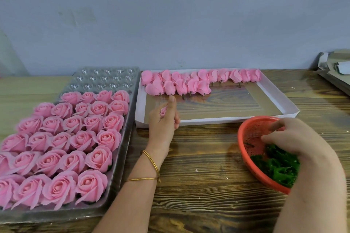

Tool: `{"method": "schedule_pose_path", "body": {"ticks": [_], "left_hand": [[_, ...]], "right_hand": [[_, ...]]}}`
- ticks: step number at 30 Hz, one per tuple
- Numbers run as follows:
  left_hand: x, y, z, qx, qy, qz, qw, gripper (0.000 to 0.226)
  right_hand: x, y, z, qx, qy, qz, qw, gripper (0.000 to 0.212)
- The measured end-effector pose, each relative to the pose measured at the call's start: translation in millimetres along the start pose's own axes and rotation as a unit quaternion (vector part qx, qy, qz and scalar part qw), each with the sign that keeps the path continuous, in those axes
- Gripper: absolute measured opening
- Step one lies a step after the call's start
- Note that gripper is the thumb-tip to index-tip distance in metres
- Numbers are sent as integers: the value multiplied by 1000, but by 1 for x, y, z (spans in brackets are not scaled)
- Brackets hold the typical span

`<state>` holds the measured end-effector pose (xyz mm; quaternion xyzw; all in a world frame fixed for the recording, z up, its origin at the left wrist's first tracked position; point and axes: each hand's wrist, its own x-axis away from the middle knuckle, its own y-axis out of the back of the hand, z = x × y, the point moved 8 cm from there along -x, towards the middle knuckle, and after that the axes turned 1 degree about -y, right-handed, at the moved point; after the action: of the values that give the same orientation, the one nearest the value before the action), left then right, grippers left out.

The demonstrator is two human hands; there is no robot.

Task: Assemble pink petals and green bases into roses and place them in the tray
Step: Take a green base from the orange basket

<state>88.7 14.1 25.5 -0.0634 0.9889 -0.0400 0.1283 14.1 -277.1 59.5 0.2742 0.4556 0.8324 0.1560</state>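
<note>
My left hand [164, 119] grips a small pink petal bud [163, 110] in curled fingers, just in front of the white box [223, 120]. Rows of pink petal buds [189, 83] lie along the box's far side. My right hand [289, 138] reaches into the red basket [246, 159], fingers bent over the green bases [278, 166]; whether it holds one is hidden. On the left, a clear plastic tray [106, 77] holds several finished pink roses [79, 138] in rows, with its far cells vacant.
Everything stands on a wooden table [198, 166] against a grey wall. Grey folded cardboard pieces [335, 70] lie at the far right edge. Gold bangles circle my left wrist.
</note>
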Motion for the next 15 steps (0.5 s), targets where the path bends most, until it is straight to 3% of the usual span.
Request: {"method": "schedule_pose_path", "body": {"ticks": [9, 15], "left_hand": [[0, -2, 0, 0, 7, 9, 1000, 54], [1, -2, -1, 2, 8, 9, 1000, 54]], "right_hand": [[-13, -13, -9, 19, -4, 42, 999, 29], [-20, -6, -10, -42, 7, -17, 999, 13]]}}
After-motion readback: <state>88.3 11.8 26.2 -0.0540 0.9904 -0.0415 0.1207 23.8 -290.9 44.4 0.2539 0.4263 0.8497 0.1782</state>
